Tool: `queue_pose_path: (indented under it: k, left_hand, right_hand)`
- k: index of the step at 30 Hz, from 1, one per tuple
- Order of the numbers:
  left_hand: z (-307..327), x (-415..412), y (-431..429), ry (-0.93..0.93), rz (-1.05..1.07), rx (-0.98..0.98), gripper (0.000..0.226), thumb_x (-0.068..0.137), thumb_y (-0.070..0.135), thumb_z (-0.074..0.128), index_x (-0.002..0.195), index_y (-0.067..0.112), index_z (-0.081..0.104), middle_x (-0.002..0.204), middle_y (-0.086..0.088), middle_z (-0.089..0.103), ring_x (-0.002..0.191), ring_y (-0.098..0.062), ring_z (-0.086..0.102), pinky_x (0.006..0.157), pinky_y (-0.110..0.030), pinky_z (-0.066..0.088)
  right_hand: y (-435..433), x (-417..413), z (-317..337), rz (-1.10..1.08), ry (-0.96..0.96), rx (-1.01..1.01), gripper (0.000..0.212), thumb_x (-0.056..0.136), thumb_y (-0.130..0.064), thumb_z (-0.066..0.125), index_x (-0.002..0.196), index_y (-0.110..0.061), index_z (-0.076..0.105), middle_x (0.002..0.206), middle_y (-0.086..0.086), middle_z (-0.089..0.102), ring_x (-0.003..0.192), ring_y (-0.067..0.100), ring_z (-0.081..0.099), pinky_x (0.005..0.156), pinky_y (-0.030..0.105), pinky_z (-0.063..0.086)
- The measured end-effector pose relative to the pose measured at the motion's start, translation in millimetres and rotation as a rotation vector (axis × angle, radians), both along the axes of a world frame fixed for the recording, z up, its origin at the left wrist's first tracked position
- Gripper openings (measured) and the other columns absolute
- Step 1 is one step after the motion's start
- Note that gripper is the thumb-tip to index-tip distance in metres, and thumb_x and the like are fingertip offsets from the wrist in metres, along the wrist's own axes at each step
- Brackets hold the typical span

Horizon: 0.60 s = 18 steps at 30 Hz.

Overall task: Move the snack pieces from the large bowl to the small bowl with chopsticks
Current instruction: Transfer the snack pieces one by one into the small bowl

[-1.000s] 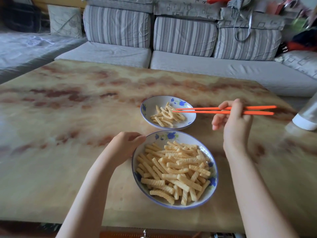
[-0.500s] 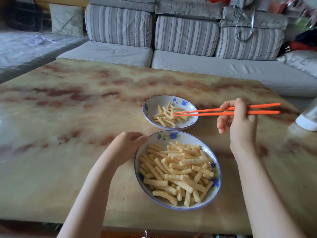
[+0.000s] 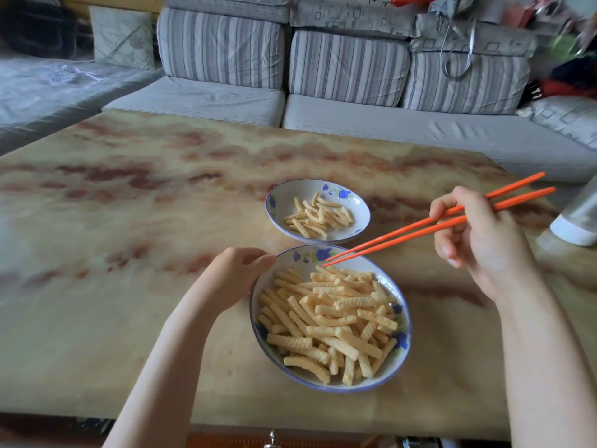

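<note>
The large bowl, white with blue flowers, sits near the table's front edge, heaped with crinkled yellow snack pieces. Just behind it stands the small bowl with several snack pieces inside. My right hand grips a pair of orange chopsticks; their tips hang over the large bowl's far rim with nothing between them. My left hand holds the large bowl's left rim, its fingers curled against the edge.
The marbled tan table spreads wide to the left. A white-bottomed container stands at the right edge, close to my right hand. A grey striped sofa runs along the far side.
My right hand swung the chopsticks back from the small bowl, and their tips now point down at the large bowl's far rim. My left hand kept its place on the rim.
</note>
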<state>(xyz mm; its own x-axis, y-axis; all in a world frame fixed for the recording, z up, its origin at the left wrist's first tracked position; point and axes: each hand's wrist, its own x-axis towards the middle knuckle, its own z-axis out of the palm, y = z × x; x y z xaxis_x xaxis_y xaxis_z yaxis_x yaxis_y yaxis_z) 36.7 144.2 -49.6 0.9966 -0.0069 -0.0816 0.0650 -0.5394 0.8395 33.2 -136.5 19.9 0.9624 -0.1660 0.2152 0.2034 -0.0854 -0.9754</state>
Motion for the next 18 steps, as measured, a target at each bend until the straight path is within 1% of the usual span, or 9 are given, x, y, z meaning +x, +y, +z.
queue_pose_path:
  k: [7, 13, 16, 18]
  left_hand:
    - [0, 0, 0, -0.007, 0.004, 0.008, 0.022, 0.091, 0.032, 0.054, 0.088, 0.022, 0.073, 0.084, -0.009, 0.072, 0.074, -0.024, 0.062, 0.080, -0.040, 0.053]
    - [0, 0, 0, -0.008, -0.002, 0.018, 0.021, 0.091, 0.031, 0.054, 0.083, 0.024, 0.072, 0.083, -0.011, 0.071, 0.068, -0.018, 0.055, 0.078, -0.039, 0.053]
    - [0, 0, 0, -0.005, -0.002, 0.011, 0.021, 0.091, 0.031, 0.054, 0.083, 0.024, 0.072, 0.083, -0.009, 0.071, 0.069, -0.019, 0.057, 0.078, -0.037, 0.053]
    - [0, 0, -1, -0.009, -0.001, 0.014, 0.021, 0.092, 0.030, 0.053, 0.086, 0.023, 0.072, 0.083, -0.007, 0.071, 0.070, -0.019, 0.057, 0.077, -0.036, 0.053]
  right_hand:
    - [4, 1, -6, 0.030, 0.050, -0.045, 0.043, 0.103, -0.024, 0.031, 0.070, -0.006, 0.053, 0.036, 0.007, 0.043, 0.031, 0.019, 0.032, 0.034, 0.020, 0.025]
    - [11, 4, -6, -0.054, 0.014, 0.057, 0.041, 0.101, -0.022, 0.029, 0.069, -0.008, 0.051, 0.035, 0.005, 0.043, 0.031, 0.020, 0.033, 0.036, 0.020, 0.024]
    - [14, 7, -8, -0.082, -0.022, 0.114, 0.041, 0.101, -0.022, 0.029, 0.069, -0.009, 0.052, 0.035, 0.005, 0.043, 0.031, 0.020, 0.033, 0.038, 0.021, 0.024]
    - [17, 8, -10, -0.068, -0.015, 0.105, 0.041, 0.101, -0.022, 0.030, 0.070, -0.009, 0.053, 0.036, 0.005, 0.044, 0.031, 0.020, 0.034, 0.038, 0.021, 0.025]
